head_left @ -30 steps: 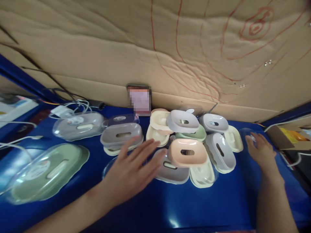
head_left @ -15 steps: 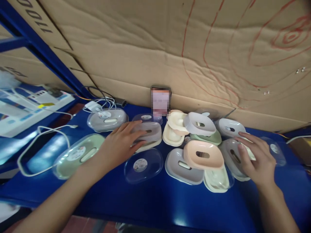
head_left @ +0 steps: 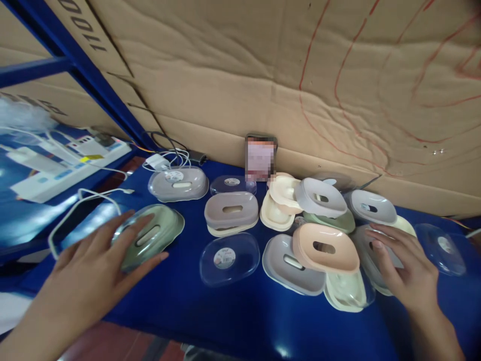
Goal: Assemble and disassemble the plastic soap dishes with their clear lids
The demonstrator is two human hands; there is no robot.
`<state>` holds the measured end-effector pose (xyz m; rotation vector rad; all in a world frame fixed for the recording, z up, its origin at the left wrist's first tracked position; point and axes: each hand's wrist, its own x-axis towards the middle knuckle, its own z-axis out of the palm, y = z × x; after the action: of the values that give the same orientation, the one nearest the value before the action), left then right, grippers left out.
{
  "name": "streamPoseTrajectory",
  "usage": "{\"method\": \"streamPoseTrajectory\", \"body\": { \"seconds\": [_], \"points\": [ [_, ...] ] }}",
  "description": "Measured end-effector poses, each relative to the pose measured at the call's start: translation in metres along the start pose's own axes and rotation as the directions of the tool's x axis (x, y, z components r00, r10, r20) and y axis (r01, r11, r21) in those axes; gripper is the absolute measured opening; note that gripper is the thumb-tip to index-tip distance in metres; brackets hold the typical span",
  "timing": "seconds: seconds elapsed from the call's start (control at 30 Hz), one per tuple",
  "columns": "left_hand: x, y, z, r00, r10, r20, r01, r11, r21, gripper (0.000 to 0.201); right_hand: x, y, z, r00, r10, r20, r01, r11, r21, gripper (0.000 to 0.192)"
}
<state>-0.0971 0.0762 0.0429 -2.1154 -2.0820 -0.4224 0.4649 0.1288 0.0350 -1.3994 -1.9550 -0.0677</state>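
Note:
My left hand (head_left: 108, 250) lies with fingers spread over a green soap dish (head_left: 161, 228) under a clear lid, at the left of the blue table. My right hand (head_left: 408, 263) is over a grey soap dish (head_left: 363, 245) on the right, fingers apart; whether it touches the dish I cannot tell. Between the hands a peach soap dish (head_left: 326, 245) rests on a grey one (head_left: 276, 260) and a cream one (head_left: 343, 296). A grey-mauve dish (head_left: 231, 220) stands in the middle, with a clear lid (head_left: 240, 258) in front of it.
Behind are a covered grey dish (head_left: 191, 180), a stack of cream and grey dishes (head_left: 321, 195) and a phone (head_left: 260, 158) propped against the cardboard wall (head_left: 210, 75). A white cable (head_left: 84, 193) and a power strip (head_left: 45, 185) lie at the left. Another clear lid (head_left: 441, 250) is far right.
My left hand has moved left from the grey-mauve dish to the green covered dish. My right hand stays over the grey dish. The view has shifted slightly to the left.

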Motion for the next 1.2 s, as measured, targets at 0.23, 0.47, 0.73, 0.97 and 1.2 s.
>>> {"method": "streamPoseTrajectory", "body": {
  "seconds": [0.23,0.47,0.73,0.97,1.2],
  "points": [
    [-0.019,0.005,-0.003,0.996,-0.086,-0.002,0.084,0.971,-0.222,0.038,-0.002,-0.015,-0.001,0.998,-0.051,-0.038,0.049,0.998,-0.034,0.060],
    [-0.001,0.068,-0.002,0.996,0.024,-0.091,-0.068,0.854,-0.517,0.026,-0.016,-0.088,0.032,0.908,-0.419,0.010,0.419,0.907,-0.048,0.073],
    [0.048,0.152,-0.018,0.975,0.221,0.017,-0.080,0.421,-0.903,0.029,0.027,-0.154,0.062,0.755,-0.655,0.028,0.643,0.731,-0.230,0.056],
    [0.111,0.205,-0.018,0.958,0.277,-0.076,-0.144,0.232,-0.962,0.028,0.036,-0.101,0.035,0.783,-0.604,-0.146,0.585,0.796,-0.153,0.014],
    [0.168,0.259,0.019,0.641,0.708,-0.295,-0.698,0.379,-0.608,0.030,0.021,-0.052,0.015,0.902,-0.423,0.085,0.431,0.870,-0.241,0.037]
  ]
}}
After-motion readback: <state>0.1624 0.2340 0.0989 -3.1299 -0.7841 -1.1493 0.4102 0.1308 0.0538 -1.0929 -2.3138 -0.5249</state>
